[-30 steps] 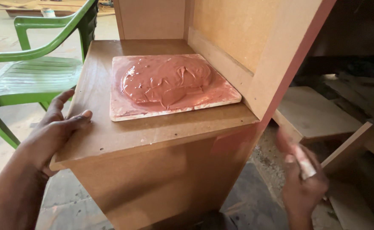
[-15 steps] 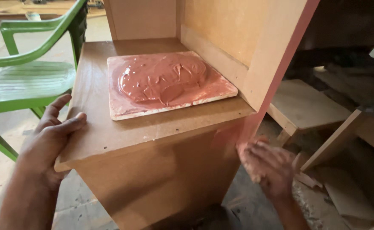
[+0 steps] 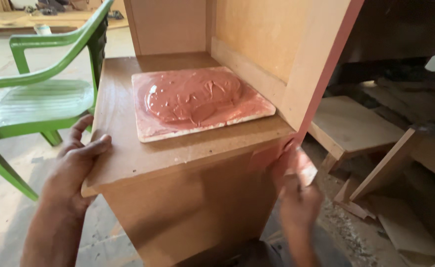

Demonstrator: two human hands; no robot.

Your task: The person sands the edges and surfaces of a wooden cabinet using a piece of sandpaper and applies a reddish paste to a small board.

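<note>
A brown fibreboard cabinet [image 3: 188,198] stands in front of me. On its top lies a flat tile [image 3: 148,131] heaped with reddish-brown putty [image 3: 193,96]. My left hand [image 3: 76,165] rests flat on the top's front left corner, fingers spread over the edge. My right hand [image 3: 296,198] is blurred and holds a small flat scraper [image 3: 301,165] smeared with putty, its blade against the cabinet's front right edge just below the top. That edge and the upright panel's edge [image 3: 326,74] are coated red.
A green plastic chair [image 3: 39,104] stands to the left, close to the cabinet. Wooden boards and offcuts [image 3: 356,126] lie on the dusty floor to the right, with sawdust [image 3: 346,232] beneath them.
My right hand has risen from low at the right and brought the scraper up to the cabinet's front right edge. My left hand stays on the corner.
</note>
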